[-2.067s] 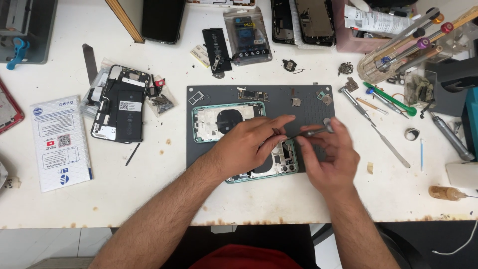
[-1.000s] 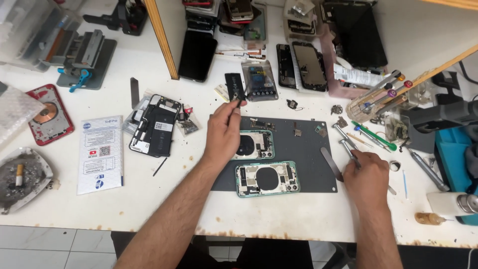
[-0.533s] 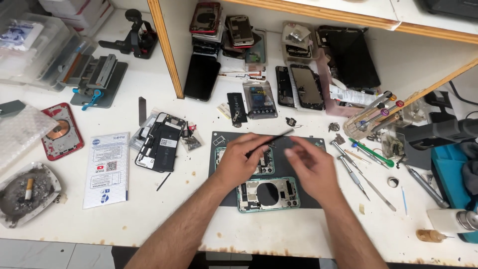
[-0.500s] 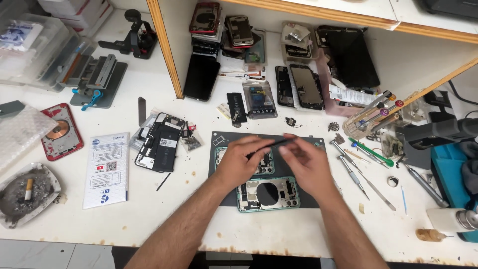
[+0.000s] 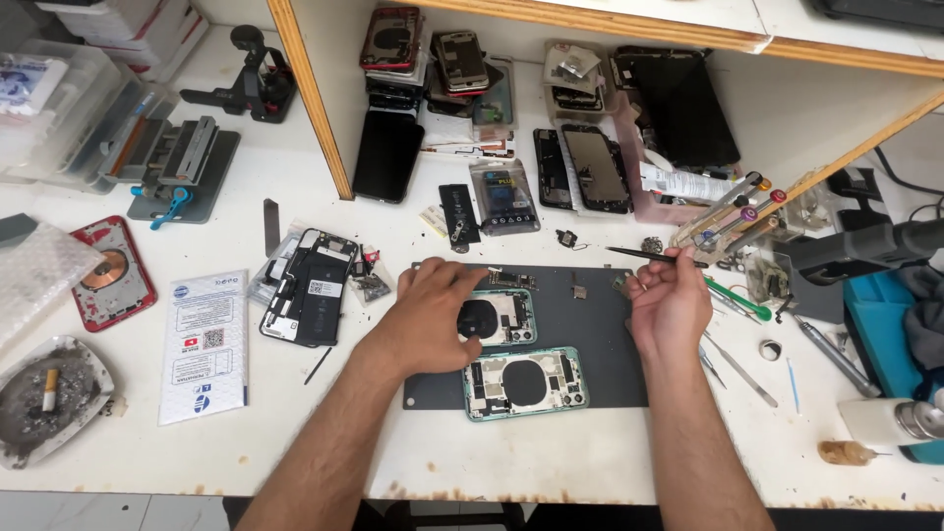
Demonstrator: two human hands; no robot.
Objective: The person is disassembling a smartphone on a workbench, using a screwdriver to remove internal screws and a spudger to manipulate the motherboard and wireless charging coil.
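Two opened phone housings sit on the dark work mat (image 5: 590, 334); the nearer housing (image 5: 526, 382) lies untouched at its front edge. Half a second ago both hands met over the mat; now my left hand (image 5: 433, 315) presses fingers-down on the farther housing (image 5: 500, 315), steadying it, while my right hand (image 5: 671, 307) has lifted clear, fingers pinched on black tweezers (image 5: 654, 256). I judge a part was just picked. Tweezer tips look empty, though anything small there is unresolvable; my left palm hides the housing's left side.
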